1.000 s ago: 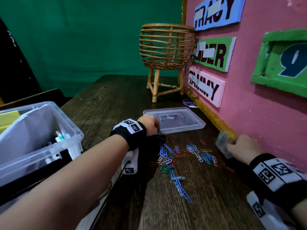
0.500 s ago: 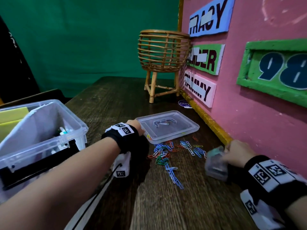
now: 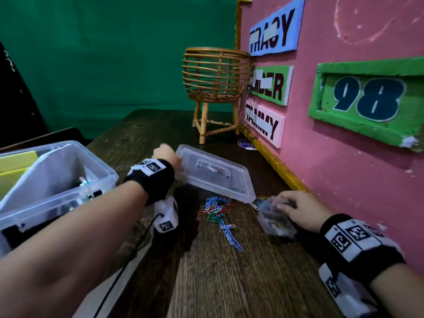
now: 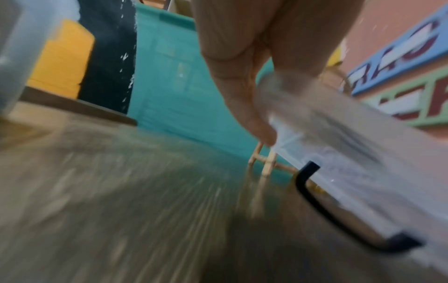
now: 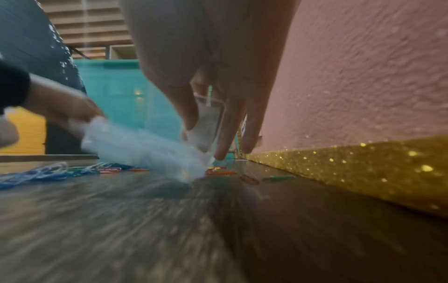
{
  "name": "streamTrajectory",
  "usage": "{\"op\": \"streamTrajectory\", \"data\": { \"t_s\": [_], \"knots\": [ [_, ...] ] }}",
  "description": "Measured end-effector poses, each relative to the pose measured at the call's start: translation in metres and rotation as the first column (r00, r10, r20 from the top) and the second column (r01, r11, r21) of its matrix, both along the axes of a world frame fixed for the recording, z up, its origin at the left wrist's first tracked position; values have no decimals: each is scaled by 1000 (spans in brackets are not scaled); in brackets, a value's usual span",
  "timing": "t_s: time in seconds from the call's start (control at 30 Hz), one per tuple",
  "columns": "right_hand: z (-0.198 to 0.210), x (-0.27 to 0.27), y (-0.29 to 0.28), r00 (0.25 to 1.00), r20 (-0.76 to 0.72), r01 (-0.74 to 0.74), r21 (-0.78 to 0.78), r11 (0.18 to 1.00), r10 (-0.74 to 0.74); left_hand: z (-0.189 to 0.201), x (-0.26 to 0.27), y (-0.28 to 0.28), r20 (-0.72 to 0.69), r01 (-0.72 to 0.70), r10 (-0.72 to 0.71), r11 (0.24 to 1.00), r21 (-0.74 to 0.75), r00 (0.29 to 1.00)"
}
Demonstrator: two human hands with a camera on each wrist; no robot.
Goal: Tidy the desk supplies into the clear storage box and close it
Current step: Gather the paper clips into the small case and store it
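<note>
Gripping the clear lid [image 3: 215,177] (tilted over paper clips [image 3: 215,208]), left hand [image 3: 165,154]; right hand [image 3: 298,211] clasps a small case [image 3: 273,222].

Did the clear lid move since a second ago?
Yes. The lid lay flat on the desk near the basket. Now the left hand grips its left edge and tilts that side up, while its right corner stays low by the paper clips.

On the pink wall [image 3: 344,180] to your right, a blue sign [image 3: 274,31] reads "TRACY", partly taped over. You can read "TAMMY" on the pink sign [image 3: 263,122] lower down, and "98" on the green framed plaque [image 3: 367,97]. The green sign [image 3: 270,84] between them shows only "ER" clearly.
</note>
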State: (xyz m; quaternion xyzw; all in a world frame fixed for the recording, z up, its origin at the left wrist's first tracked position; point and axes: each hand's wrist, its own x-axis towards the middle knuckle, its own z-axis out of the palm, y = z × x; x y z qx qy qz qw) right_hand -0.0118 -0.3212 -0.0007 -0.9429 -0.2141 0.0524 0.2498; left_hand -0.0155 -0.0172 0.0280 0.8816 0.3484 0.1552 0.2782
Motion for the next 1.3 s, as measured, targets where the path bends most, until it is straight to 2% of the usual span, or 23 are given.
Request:
{"op": "streamTrajectory", "data": {
  "t_s": [0.1, 0.2, 0.3, 0.53, 0.77, 0.93, 1.1, 1.2, 1.27, 1.3],
  "knots": [
    [1, 1, -3, 994, 73, 77, 68, 995, -82, 33, -2, -5, 242, 54, -53, 999, 2, 969],
    [-1, 5, -5, 985, 92, 130, 143, 981, -144, 62, -8, -15, 351, 170, -212, 975, 146, 912],
    [-2, 9, -6, 974, 107, 173, 227, 958, -201, 79, -13, -29, 304, 266, -353, 919, 290, 885],
    [-2, 8, -8, 970, 114, 179, 256, 950, -214, 88, -18, -55, 66, 475, -558, 757, 448, 828],
    [-2, 9, -8, 973, 131, 151, 266, 952, -191, 102, -26, -66, 112, 476, -641, 665, 576, 760],
    [-8, 18, -8, 971, 150, 155, 213, 965, -189, 94, -29, -73, -20, 580, -723, 536, 614, 690],
    [-11, 23, -8, 965, 119, 209, 195, 958, -235, 92, -26, -70, 10, 514, -762, 446, 732, 647],
    [-10, 23, -8, 947, 151, 256, 179, 950, -283, 94, -26, -67, 53, 433, -762, 423, 796, 646],
    [-10, 23, -8, 928, 201, 283, 164, 945, -313, 95, -26, -62, 145, 334, -731, 467, 819, 666],
    [-9, 23, -8, 919, 226, 294, 159, 943, -324, 95, -25, -59, 211, 283, -699, 520, 806, 683]
  ]
}}
